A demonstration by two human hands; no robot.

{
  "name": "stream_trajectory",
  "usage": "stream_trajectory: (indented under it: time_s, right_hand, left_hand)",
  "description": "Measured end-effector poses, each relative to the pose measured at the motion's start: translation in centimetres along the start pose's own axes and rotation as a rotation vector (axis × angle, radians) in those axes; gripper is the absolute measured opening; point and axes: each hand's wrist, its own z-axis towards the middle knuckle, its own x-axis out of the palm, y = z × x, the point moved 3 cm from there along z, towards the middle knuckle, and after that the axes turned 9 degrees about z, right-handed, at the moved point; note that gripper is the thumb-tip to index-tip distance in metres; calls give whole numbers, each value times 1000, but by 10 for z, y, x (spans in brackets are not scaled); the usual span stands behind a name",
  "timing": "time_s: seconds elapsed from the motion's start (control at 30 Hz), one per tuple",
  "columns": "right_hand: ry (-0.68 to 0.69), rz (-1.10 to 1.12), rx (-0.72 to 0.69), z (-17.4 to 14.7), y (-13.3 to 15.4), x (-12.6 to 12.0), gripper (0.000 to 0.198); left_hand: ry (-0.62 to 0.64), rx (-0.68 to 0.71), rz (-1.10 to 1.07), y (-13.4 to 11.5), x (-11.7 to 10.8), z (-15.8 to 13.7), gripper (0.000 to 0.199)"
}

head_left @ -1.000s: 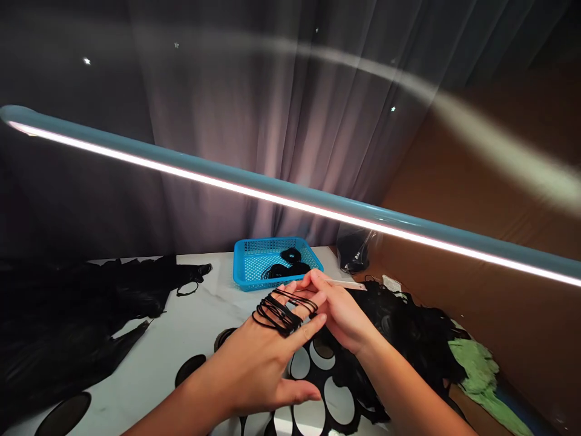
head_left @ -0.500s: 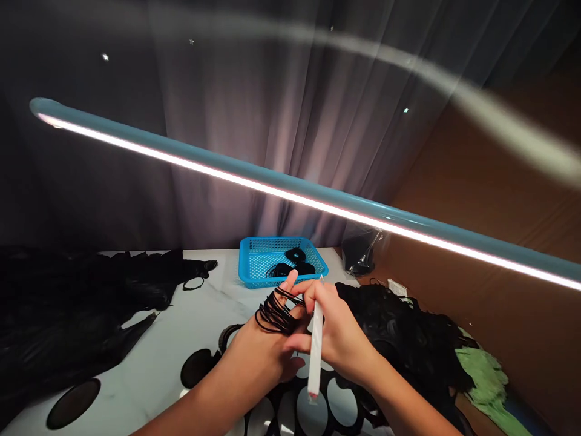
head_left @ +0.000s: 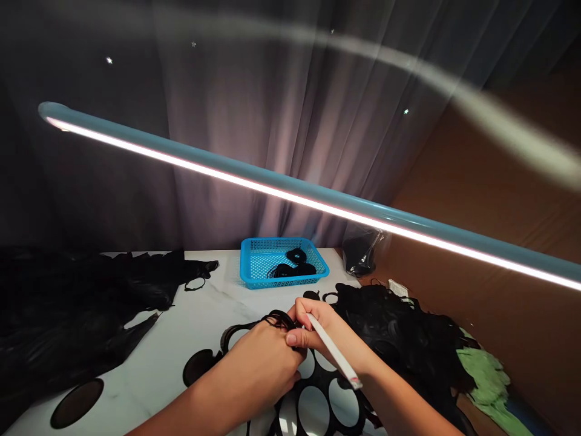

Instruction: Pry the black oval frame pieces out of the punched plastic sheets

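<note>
My left hand [head_left: 267, 348] is closed, with a bundle of thin black elastic loops [head_left: 278, 318] around its fingers. Against it works my right hand [head_left: 320, 327], its thumb and fingers pinched close to the loops. A slim white stick [head_left: 333, 348] with a reddish mark at its lower end is gripped in the right hand and slants down over the wrist. The left fingertips are hidden behind the hands. Below them lies a black sheet with round holes [head_left: 327, 384] on the white marbled table [head_left: 149, 363].
A blue mesh basket [head_left: 247, 275] holding black loops stands behind the hands. Black material piles up at left [head_left: 91, 309] and right [head_left: 390, 321], with a green crumpled piece [head_left: 483, 375] farther right. A lit lamp bar [head_left: 272, 181] crosses above. Black discs [head_left: 77, 402] lie at front left.
Both hands have come lower and the left hand has turned its back upward, its raised finger now down. The loops are more hidden. The white stick has swung from near upright to a slant rightward.
</note>
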Motion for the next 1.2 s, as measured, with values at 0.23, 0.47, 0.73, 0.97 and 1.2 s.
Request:
stream_trajectory:
  time_s: [0.23,0.47,0.73,0.97,1.2]
  right_hand:
    - [-91,205,68,11,-17,-11,53]
    - [-34,290,110,29,12,-23,53]
    - [0,-58,19,96,50,-37,45]
    - [-321,-926,141,183,21,-105,13]
    - [-385,-1117,295,212,-16,-143,33]
  left_hand:
    - [84,23,78,-10,-11,-7,30]
    - [-52,7,-106,3,-45,-7,30]
    - [-295,-87,-79,41,-110,-12,13]
    - [-462,-293,78,79,-148,-36,11]
    - [-416,-300,97,76,-144,-29,13]
